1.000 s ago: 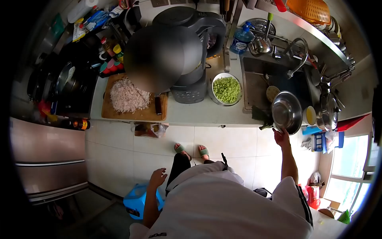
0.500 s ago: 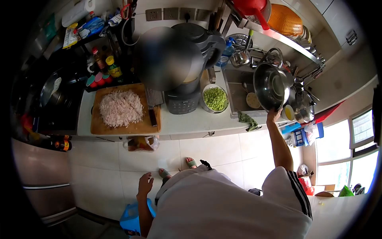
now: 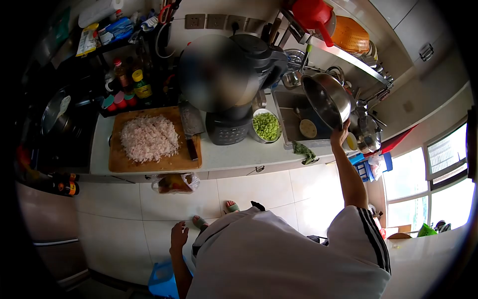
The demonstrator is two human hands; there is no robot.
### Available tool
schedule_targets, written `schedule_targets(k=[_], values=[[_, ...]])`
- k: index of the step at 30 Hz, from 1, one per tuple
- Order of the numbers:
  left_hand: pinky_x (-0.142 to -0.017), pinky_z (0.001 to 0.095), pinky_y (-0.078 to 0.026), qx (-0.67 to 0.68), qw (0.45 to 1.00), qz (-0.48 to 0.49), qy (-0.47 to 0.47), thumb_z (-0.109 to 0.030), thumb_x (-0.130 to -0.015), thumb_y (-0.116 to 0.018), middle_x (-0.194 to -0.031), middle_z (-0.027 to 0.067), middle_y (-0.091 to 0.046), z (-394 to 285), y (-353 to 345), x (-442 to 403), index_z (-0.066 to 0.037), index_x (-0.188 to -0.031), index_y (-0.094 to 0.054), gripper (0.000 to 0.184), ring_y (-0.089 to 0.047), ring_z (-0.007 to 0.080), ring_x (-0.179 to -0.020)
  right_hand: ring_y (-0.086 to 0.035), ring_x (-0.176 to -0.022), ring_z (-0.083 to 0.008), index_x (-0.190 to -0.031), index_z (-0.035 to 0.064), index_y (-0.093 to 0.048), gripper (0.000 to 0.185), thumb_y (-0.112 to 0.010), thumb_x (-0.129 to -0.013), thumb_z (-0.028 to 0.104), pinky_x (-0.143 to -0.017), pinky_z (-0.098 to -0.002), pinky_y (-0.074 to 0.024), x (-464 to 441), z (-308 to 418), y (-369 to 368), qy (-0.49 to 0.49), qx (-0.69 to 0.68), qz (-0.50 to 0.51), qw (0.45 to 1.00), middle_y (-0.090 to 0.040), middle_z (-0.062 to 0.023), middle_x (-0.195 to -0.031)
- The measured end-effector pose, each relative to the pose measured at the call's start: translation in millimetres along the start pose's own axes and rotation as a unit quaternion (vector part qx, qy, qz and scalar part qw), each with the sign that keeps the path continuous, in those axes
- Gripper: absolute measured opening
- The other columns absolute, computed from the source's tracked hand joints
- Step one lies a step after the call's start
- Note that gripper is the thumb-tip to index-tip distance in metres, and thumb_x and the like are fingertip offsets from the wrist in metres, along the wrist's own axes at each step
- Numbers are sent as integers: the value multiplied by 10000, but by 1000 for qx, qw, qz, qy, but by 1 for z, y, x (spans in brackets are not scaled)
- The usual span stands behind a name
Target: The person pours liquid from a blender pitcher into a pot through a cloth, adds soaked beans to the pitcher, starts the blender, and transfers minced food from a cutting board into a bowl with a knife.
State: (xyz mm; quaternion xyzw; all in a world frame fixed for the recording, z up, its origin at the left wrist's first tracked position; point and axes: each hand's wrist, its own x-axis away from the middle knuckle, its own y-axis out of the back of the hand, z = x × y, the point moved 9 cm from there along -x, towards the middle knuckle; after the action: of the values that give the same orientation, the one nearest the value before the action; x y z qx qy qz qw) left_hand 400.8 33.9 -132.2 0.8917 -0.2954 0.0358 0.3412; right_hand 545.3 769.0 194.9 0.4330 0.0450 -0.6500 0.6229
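Observation:
My right hand [image 3: 340,135] grips the near rim of a metal bowl [image 3: 328,101] at the right side of the sink [image 3: 291,112]. The bowl is tilted, its opening turned left over the basin. Its inside looks shiny, and I see no food in it. My left hand [image 3: 179,235] hangs low beside my body, above the floor, open with its fingers loosely bent and nothing in it. Inside the sink lies a round, pale item [image 3: 307,128] that I cannot name. Wilted green leaves [image 3: 303,152] hang over the sink's front edge.
Finely chopped pale meat [image 3: 149,138] covers much of a wooden board [image 3: 119,162], with a cleaver [image 3: 190,124] at its right. A blender-like machine [image 3: 229,127] stands beside a bowl of chopped green vegetable [image 3: 266,125]. The stove [image 3: 64,144] is at left; a rack [image 3: 348,47] overhangs the sink.
My right hand has tipped the metal bowl further to the left, over the sink. The whole view has shifted slightly. My left hand still hangs empty.

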Motion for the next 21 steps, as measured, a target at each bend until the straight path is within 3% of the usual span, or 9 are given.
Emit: schedule_targets(k=[6, 9, 15, 17, 19, 21], values=[[-736, 389, -505, -5, 1000, -4, -12, -108, -800, -639, -987, 167, -622, -21, 0, -14, -1, -1126, -558, 352, -625, 292, -832, -564, -976, -456, -1377, 51, -315, 582, -522, -833, 71, -792, -457, -450, 5, 12, 11, 69, -12, 2, 998, -585, -281, -1082], [-739, 350, -519, -18, 1000, 10, -1, -87, -803, -635, -1006, 158, -631, -25, -5, -13, 0, -1143, -563, 358, -646, 255, -831, -604, -931, -423, -1398, 125, -298, 676, -560, -786, 5, -751, -439, -466, 24, -7, 4, 129, 21, -21, 991, -626, -244, -1019], [-751, 380, -512, -3, 999, 16, 40, -103, -801, -634, -1015, 172, -623, -30, -16, 3, -6, -1133, -567, 352, -631, 283, -857, -593, -946, -403, -1419, 124, -271, 700, -587, -801, 36, -787, -421, -458, 67, -92, -23, 28, 44, 97, 994, -596, -237, -1105], [-749, 378, -514, -7, 999, 15, 47, -102, -804, -634, -1017, 169, -624, -26, -23, 9, -8, -1134, -567, 350, -632, 280, -852, -593, -962, -401, -1424, 126, -260, 701, -577, -806, 31, -809, -402, -458, 86, -105, -22, 95, 44, 74, 992, -593, -240, -1120], [-737, 367, -517, -17, 998, 14, 53, -93, -804, -634, -1015, 165, -629, -32, -28, 14, -5, -1139, -567, 352, -641, 268, -840, -592, -974, -404, -1422, 117, -257, 694, -559, -805, 14, -813, -400, -458, 103, -133, -26, -2, 0, 138, 990, -584, -259, -1125], [-713, 347, -523, -36, 998, 13, 54, -73, -803, -635, -1008, 160, -638, -42, -32, 20, 2, -1147, -567, 359, -658, 245, -820, -588, -975, -416, -1416, 106, -259, 663, -511, -814, -13, -803, -398, -461, 115, -133, -19, 33, 42, 132, 990, -577, -274, -1123]])
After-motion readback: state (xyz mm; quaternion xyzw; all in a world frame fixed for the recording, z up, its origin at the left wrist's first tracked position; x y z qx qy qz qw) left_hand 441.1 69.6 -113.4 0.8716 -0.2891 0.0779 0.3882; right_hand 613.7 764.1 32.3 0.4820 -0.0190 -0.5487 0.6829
